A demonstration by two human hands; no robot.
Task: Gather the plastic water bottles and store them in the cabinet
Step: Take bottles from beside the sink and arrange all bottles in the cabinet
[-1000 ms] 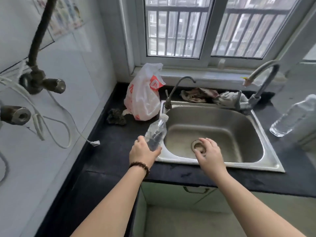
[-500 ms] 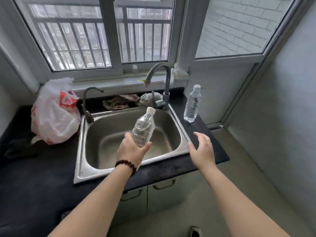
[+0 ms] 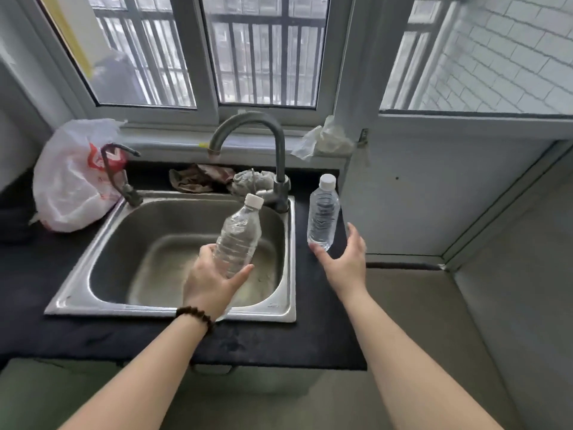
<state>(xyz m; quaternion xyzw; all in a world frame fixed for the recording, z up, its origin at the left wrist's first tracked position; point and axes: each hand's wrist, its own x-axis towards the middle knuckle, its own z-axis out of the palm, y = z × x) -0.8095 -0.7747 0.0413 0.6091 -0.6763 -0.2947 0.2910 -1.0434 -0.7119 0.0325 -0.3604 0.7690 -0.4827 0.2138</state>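
Note:
My left hand [image 3: 210, 283] grips a clear plastic water bottle [image 3: 238, 237] with a white cap by its base, tilted over the steel sink [image 3: 173, 308]. A second clear water bottle [image 3: 323, 212] with a white cap stands upright on the black counter right of the sink. My right hand [image 3: 345, 259] is open with fingers spread, just below and around the base of that standing bottle, not gripping it. The cabinet doors [image 3: 210, 370] show under the counter's front edge, closed.
A tall curved tap [image 3: 279, 144] rises behind the sink, a smaller tap [image 3: 119, 169] at its left corner. A white and red plastic bag [image 3: 71, 181] sits on the left counter. Rags [image 3: 217, 181] lie behind the sink. A wall panel [image 3: 434, 187] closes the right side.
My view has swung right and nearer. The left hand has carried its bottle over the sink. The right hand has reached from the sink rim to the standing bottle's base.

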